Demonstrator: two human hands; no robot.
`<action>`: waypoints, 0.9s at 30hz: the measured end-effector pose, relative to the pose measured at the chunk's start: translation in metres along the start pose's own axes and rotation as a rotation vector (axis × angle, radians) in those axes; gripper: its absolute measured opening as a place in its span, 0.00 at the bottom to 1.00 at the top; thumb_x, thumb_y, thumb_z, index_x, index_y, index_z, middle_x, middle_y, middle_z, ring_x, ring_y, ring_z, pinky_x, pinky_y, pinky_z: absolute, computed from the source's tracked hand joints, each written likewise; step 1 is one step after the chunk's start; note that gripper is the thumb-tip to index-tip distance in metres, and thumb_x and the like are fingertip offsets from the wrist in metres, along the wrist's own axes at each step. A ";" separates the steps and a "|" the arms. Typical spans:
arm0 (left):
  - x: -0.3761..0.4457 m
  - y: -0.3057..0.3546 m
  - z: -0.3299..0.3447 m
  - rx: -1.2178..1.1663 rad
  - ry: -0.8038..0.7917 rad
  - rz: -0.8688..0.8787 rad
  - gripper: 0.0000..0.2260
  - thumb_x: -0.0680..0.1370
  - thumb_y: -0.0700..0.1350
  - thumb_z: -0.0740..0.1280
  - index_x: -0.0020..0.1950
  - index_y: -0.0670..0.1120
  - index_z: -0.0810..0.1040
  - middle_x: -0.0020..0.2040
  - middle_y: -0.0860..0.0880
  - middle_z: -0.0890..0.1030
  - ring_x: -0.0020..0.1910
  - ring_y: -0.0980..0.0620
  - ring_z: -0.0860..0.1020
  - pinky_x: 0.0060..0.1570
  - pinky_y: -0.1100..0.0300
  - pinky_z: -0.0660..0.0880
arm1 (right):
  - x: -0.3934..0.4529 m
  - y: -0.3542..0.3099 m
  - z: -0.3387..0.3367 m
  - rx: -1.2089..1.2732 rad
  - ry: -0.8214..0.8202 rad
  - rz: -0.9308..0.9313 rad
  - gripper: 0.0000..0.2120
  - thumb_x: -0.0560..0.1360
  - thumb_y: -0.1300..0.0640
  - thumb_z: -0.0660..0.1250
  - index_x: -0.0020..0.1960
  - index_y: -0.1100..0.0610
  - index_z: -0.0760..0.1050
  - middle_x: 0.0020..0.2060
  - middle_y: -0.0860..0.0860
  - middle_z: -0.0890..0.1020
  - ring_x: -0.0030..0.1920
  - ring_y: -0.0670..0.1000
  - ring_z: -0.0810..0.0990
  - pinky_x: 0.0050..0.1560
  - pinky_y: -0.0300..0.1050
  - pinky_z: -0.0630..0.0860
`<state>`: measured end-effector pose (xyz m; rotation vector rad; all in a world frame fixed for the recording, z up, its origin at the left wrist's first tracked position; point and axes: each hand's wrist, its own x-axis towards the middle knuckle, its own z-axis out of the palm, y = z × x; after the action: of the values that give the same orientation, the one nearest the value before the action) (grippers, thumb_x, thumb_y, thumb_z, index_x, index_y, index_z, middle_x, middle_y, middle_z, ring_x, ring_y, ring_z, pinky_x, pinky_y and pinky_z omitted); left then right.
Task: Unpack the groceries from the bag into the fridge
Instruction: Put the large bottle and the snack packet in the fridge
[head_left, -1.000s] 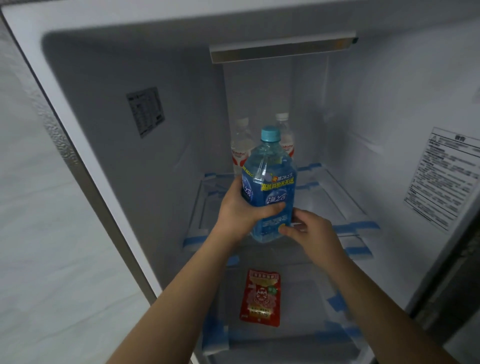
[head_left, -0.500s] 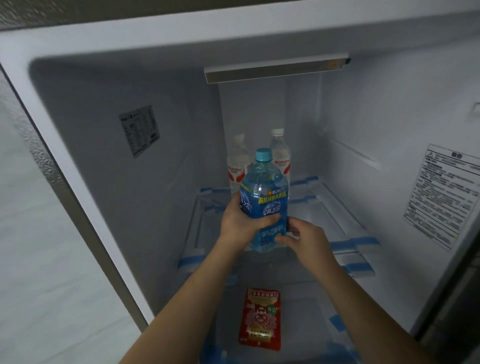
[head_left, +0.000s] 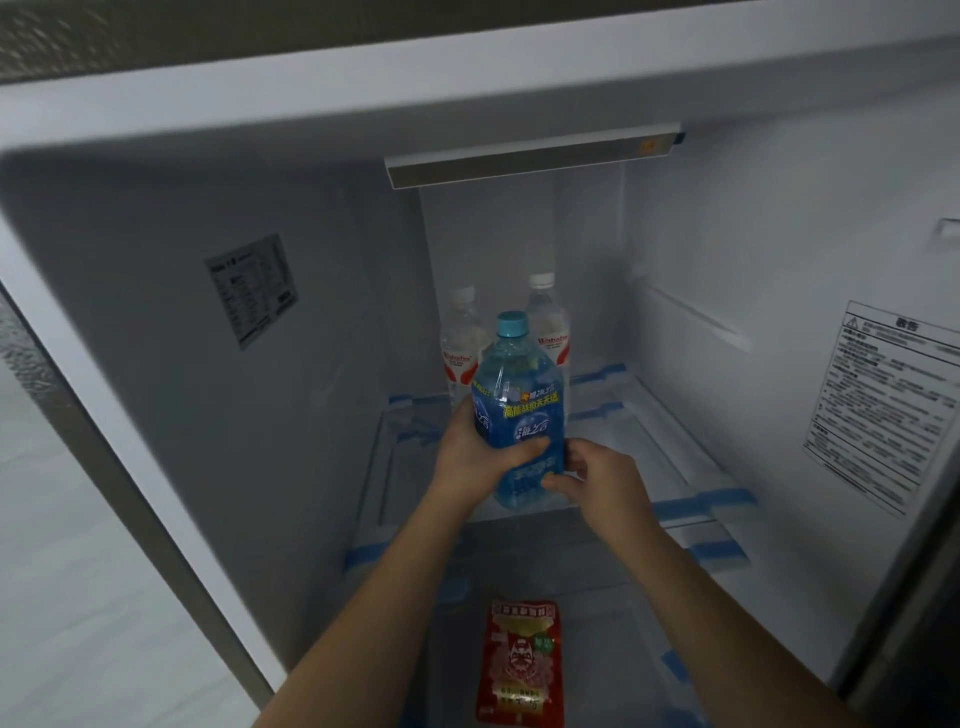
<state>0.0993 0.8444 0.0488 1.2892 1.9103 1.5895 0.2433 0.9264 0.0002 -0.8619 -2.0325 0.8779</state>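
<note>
We see a blue drink bottle (head_left: 519, 415), upright with a teal cap and filled with blue liquid, at the front part of the glass shelf (head_left: 670, 457) inside the open fridge (head_left: 156, 322); we cannot tell whether its base rests on the shelf. Behind it stand 2 clear water bottles (head_left: 545, 327) with white caps and red-and-white labels, near the back wall. On the lower shelf lies 1 flat red snack packet (head_left: 522, 665). Blue tape strips mark the shelf edges, a light bar (head_left: 530, 158) runs across the ceiling, and printed stickers sit on both side walls. Our left hand (head_left: 480, 457) wraps around the bottle's labelled middle, thumb across the front. Our right hand (head_left: 602, 480) pinches the bottle's lower right side with curled fingertips.
</note>
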 end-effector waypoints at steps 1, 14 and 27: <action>0.001 0.000 -0.001 0.007 -0.008 0.003 0.30 0.62 0.47 0.82 0.61 0.52 0.74 0.55 0.56 0.82 0.51 0.63 0.80 0.45 0.70 0.76 | 0.001 0.000 0.000 -0.004 -0.001 0.000 0.17 0.68 0.60 0.76 0.56 0.55 0.80 0.45 0.44 0.82 0.44 0.38 0.79 0.47 0.26 0.72; -0.014 -0.005 -0.006 0.268 0.065 0.023 0.35 0.69 0.59 0.75 0.70 0.45 0.69 0.64 0.48 0.75 0.61 0.51 0.75 0.57 0.57 0.74 | -0.008 -0.003 -0.006 -0.231 0.075 0.072 0.15 0.75 0.52 0.69 0.58 0.60 0.79 0.49 0.55 0.84 0.48 0.53 0.82 0.48 0.44 0.76; -0.082 -0.016 -0.037 0.697 0.001 0.329 0.29 0.76 0.55 0.65 0.72 0.42 0.66 0.65 0.41 0.73 0.63 0.41 0.73 0.60 0.47 0.73 | -0.071 -0.028 -0.003 -0.594 0.097 -0.190 0.18 0.76 0.53 0.66 0.61 0.60 0.76 0.54 0.57 0.81 0.54 0.57 0.79 0.53 0.51 0.77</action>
<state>0.1088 0.7574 0.0232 1.9496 2.4648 1.0556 0.2732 0.8557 -0.0019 -0.9725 -2.2743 0.1123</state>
